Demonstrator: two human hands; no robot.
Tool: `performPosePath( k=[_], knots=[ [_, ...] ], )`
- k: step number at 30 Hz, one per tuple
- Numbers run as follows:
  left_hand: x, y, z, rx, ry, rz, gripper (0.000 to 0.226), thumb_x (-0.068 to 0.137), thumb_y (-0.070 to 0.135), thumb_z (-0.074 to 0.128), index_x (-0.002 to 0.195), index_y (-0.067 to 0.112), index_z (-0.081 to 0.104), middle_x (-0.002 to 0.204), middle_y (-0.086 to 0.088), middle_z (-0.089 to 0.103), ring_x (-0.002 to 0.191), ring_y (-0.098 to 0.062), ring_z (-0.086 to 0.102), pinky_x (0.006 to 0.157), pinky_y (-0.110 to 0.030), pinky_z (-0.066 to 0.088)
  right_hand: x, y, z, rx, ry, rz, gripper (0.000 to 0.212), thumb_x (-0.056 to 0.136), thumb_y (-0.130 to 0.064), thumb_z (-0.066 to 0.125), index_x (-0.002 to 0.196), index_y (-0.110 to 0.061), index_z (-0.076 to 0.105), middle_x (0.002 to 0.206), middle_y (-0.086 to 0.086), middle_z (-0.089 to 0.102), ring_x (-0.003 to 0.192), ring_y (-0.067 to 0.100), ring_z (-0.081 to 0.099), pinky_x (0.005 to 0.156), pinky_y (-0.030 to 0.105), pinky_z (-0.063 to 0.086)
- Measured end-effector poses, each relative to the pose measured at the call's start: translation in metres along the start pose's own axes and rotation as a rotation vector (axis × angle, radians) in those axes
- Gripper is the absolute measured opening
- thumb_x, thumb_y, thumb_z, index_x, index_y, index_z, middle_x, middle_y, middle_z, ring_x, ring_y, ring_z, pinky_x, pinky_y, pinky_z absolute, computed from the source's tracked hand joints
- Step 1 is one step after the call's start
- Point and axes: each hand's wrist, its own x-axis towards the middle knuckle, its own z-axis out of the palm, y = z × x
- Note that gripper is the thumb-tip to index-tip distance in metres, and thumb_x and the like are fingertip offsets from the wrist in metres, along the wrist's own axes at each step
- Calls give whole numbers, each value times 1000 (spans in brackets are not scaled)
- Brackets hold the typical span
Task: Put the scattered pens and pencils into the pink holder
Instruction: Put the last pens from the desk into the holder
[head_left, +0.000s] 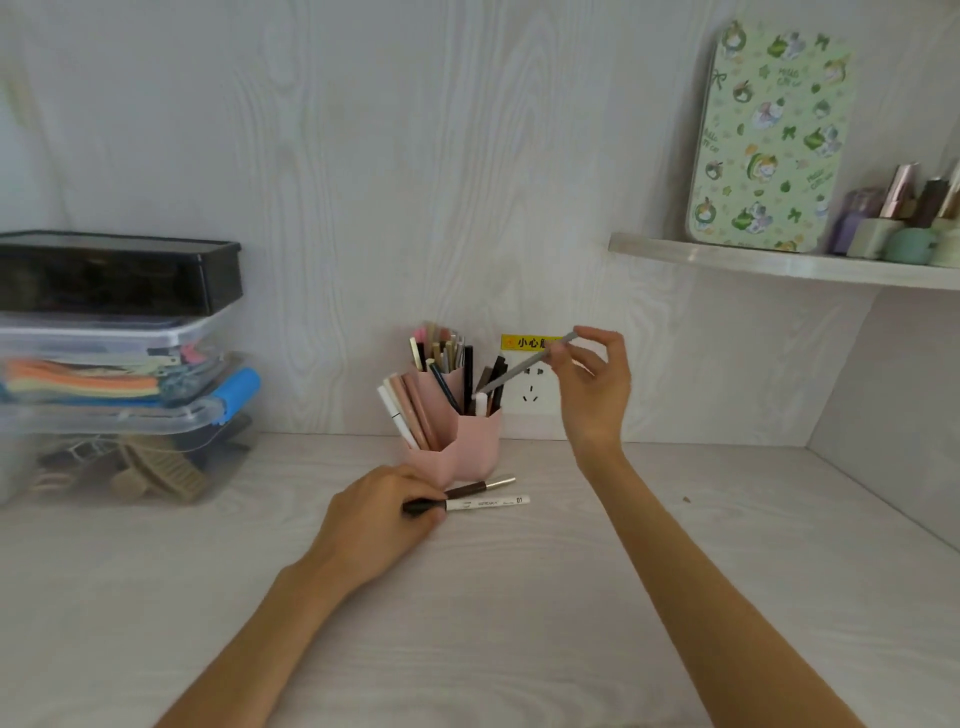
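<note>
The pink holder (475, 447) stands at the back of the desk, holding several pens and pencils in its compartments. My right hand (595, 387) is raised to its right and pinches a grey pencil (524, 364) that slants down-left, its lower tip over the holder's right compartment. On the desk just in front of the holder lie a white pen with a black cap (485, 503) and a brown pen with a metallic end (480, 487). My left hand (379, 512) rests on the desk, its fingers gripping the white pen's black cap end.
Stacked clear plastic boxes (119, 395) with a black case (117, 275) on top stand at the left. A wall socket (530, 389) with a yellow label sits behind the holder. A shelf (779, 262) at upper right carries a green patterned tin (769, 140) and small bottles.
</note>
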Motion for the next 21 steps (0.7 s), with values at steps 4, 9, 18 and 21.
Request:
performPosePath(
  k=[4,9,18,21],
  knots=[
    [-2,-5,-8,-30,40,-26,20,85,42,59,102,48,66,95,30,56,93,3,52,65,-13,34,-2,15,13,-797,-361,-423,17,88,-24,62,104,-23,67,104,-7,70,102,10,63,86,25,48],
    [1,-10,-13,-344,85,-187,15,81,38,67,94,43,71,90,22,69,82,-1,61,71,-24,47,-8,27,-4,-927,-312,-609,31,95,-18,46,125,-23,56,125,-2,58,119,15,47,101,27,36],
    [10,-7,-25,-968,436,-367,5,80,22,72,79,28,73,74,13,74,75,0,66,63,-23,58,-45,72,-33,-1119,-726,-7,25,90,-33,53,114,-28,59,122,-7,58,114,17,48,98,32,37],
    [10,-4,-28,-1040,539,-374,10,82,20,70,91,23,72,78,12,73,76,2,67,57,-16,55,-44,69,-34,-1006,-703,-19,20,84,-43,61,101,-33,65,113,-10,61,108,14,50,89,27,38]
  ],
)
